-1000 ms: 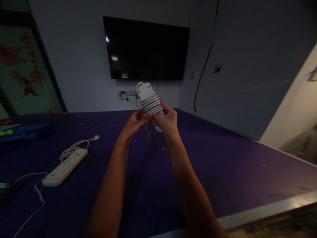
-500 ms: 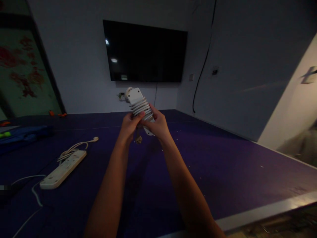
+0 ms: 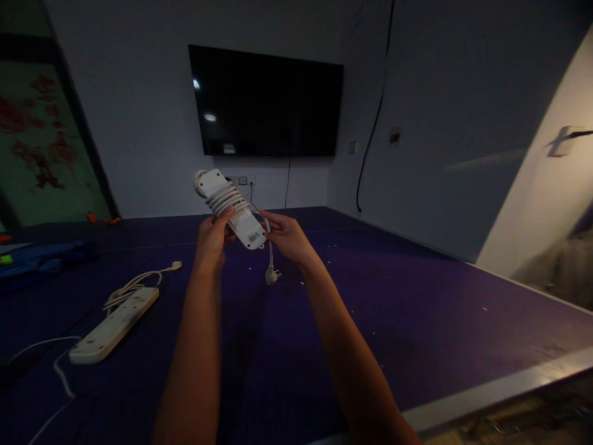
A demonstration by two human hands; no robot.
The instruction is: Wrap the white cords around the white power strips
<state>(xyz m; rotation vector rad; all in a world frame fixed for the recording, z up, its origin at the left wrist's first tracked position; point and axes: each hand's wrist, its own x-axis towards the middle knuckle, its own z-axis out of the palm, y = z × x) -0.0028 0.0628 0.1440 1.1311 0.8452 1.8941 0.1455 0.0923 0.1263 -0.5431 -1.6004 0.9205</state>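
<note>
My left hand (image 3: 214, 238) is closed on a white power strip (image 3: 248, 228), its thumb over the cord coils wound around the strip's middle. The strip tilts, its upper end to the left and a label near its lower end. My right hand (image 3: 288, 238) pinches the cord (image 3: 270, 238) by the strip's lower right end. From that cord hangs a plug (image 3: 272, 275), prongs to the right. A second power strip (image 3: 115, 324) lies on the purple surface to the left, its cord looped behind it.
The purple surface (image 3: 417, 296) has a pale edge at the front right and small white bits on it. Blue fabric (image 3: 50, 256) lies far left. A television (image 3: 269, 105) hangs on the back wall, and a black cable (image 3: 373, 142) hangs at the right wall.
The wound power strip has moved left with my left hand, showing its lower end. My right hand has come off the coils and now holds the cord; the plug hangs in plain view.
</note>
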